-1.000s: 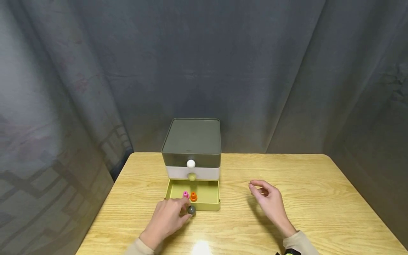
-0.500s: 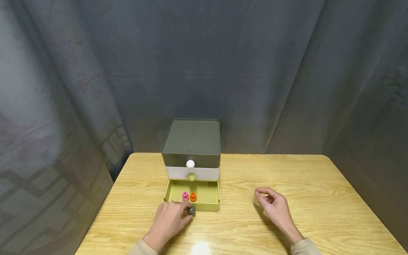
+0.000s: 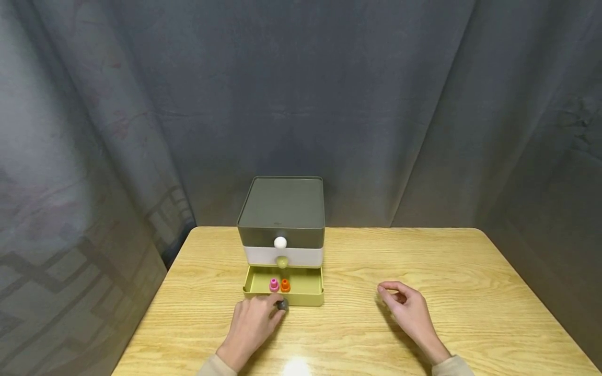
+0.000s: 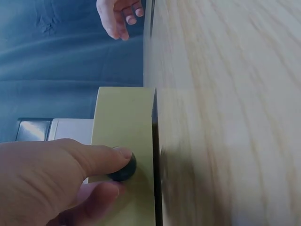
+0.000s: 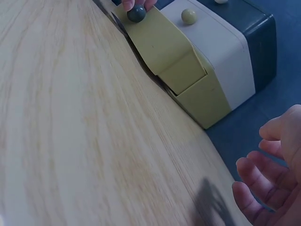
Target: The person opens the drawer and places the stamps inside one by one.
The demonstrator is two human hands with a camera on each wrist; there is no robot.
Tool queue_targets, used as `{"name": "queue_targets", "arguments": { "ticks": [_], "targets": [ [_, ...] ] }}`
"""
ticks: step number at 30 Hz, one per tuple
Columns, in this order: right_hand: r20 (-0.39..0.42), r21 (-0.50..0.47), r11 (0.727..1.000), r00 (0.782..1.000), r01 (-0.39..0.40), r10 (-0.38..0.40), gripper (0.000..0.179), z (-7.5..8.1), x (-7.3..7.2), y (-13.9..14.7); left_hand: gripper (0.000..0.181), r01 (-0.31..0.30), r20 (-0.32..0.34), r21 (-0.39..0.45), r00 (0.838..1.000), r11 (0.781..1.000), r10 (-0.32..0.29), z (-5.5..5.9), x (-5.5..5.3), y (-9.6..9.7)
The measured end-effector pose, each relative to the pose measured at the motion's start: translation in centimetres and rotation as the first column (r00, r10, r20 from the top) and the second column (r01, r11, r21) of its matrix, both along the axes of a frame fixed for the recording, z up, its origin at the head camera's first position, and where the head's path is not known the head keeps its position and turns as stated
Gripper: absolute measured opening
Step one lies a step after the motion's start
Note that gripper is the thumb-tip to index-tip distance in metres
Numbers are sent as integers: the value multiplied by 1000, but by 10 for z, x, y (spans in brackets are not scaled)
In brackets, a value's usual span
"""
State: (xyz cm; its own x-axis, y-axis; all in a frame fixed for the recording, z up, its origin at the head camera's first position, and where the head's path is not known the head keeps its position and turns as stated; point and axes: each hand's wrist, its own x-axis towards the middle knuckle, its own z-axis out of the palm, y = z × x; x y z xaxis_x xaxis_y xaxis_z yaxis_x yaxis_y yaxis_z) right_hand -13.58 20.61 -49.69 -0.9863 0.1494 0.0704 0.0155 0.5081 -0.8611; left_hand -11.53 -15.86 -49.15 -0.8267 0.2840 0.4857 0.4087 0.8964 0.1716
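My left hand [image 3: 251, 319] pinches the dark round knob [image 4: 125, 168] of the bottom drawer between thumb and fingers. The light green drawer [image 3: 305, 299] stands partly pulled out from the small three-tier drawer cabinet [image 3: 282, 203]. Inside it, side by side near the front, are a pink stepped peg [image 3: 274, 285] and an orange one [image 3: 285, 285]. To the right, my right hand [image 3: 408, 310] hovers above the table with loosely bent fingers and holds nothing. In the right wrist view, its fingers [image 5: 263, 174] appear apart from the cabinet.
Above the green drawer are a white drawer [image 3: 305, 256] with a green knob [image 3: 282, 262] and a dark grey one with a white knob [image 3: 280, 242], both pushed in. The wooden table [image 3: 352, 334] ends at a grey curtain [image 3: 376, 130] behind.
The bottom drawer has slid slightly inward, with my left hand on its knob. My right hand has drifted a little right and toward me.
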Motion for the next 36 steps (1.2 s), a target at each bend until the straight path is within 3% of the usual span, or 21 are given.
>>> {"name": "queue_targets", "arguments": {
  "ticks": [12,19,29,36],
  "targets": [
    [-4,-5,1000,1000,-2,2,22,-1,0,5,24,-58,39,84,998,995,55,-4,-17,3],
    [17,-5,1000,1000,6,-6,22,-2,2,4,24,-121,94,110,989,987,111,-3,-26,5],
    [18,-20,1000,1000,-3,4,22,-2,4,4,24,-178,83,142,982,974,167,-5,-38,9],
    [48,-41,999,999,-4,6,25,-3,3,5,24,-186,94,173,981,967,172,-7,-45,11]
  ]
}}
